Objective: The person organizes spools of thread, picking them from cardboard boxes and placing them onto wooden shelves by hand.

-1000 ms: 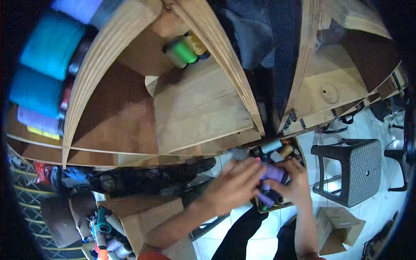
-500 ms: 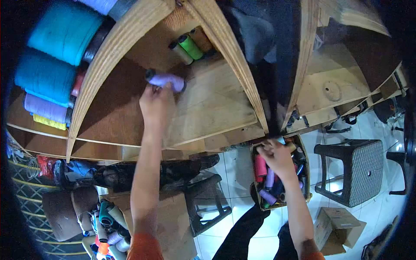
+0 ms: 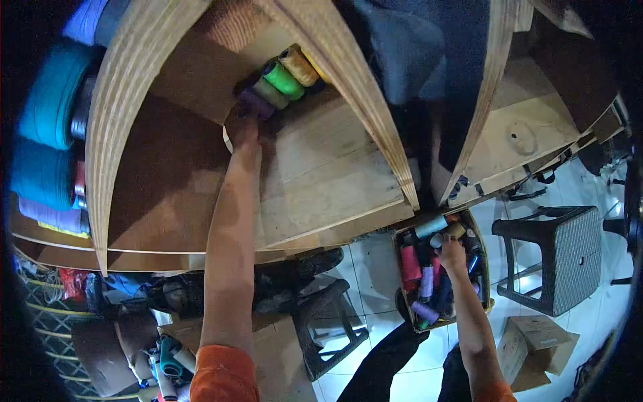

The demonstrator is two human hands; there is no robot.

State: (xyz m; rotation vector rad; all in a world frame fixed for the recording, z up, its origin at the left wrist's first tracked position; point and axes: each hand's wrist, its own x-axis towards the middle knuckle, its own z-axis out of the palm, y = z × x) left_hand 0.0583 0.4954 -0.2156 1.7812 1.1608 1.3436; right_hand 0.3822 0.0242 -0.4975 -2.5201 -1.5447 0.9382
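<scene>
Head view: left hand (image 3: pixel 242 127) and right hand (image 3: pixel 453 254) show unclear grips. A nudge could roll the far purple spool (image 3: pixel 257 103).

Left fingers (image 3: pixel 240 118) indistinct in shadow by purple spool (image 3: pixel 257 104), yellow spool (image 3: pixel 317 65) partly hidden behind divider (image 3: pixel 365 100)

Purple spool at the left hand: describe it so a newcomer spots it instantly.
Find the wooden shelf compartment that the left hand reaches into. There, a row of spools ends in the purple spool, nearest that hand and beside the olive spool. It alone there is purple.
</scene>
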